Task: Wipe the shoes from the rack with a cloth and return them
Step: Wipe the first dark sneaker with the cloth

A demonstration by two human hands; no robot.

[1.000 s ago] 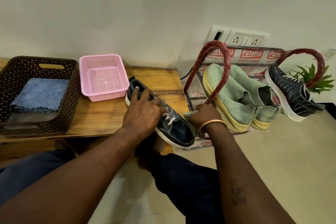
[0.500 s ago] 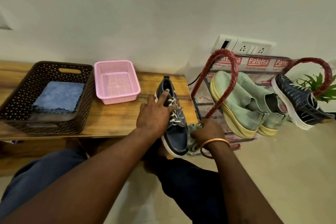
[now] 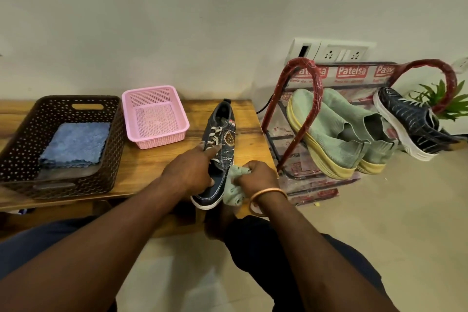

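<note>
1. At the far left of the wooden worktop (image 3: pixel 157 162) we saw a dark brown perforated plastic basket (image 3: pixel 116 147) with a folded blue fleecy cloth (image 3: pixel 74 144) lying inside.
2. Just beside it stood a small pink plastic mesh basket (image 3: pixel 162 140).
3. The dark blue denim lace-up shoe (image 3: pixel 222 132) lay on the worktop's right end, toe towards us and jutting past the front edge.
4. The left hand (image 3: pixel 188 170) grasped the shoe over its front, fingers reaching across the white laces.
5. The right hand (image 3: pixel 258 176), a copper bangle (image 3: pixel 268 194) on its wrist, clenched a pale green crumpled cloth (image 3: pixel 231 190) against the shoe's right side.
6. On the floor to the right, the red-wrapped metal shoe rack (image 3: pixel 314 83) carried a pair of pale green knit shoes with yellow soles (image 3: pixel 336 134) and one dark white-soled sneaker (image 3: pixel 410 121).
</note>
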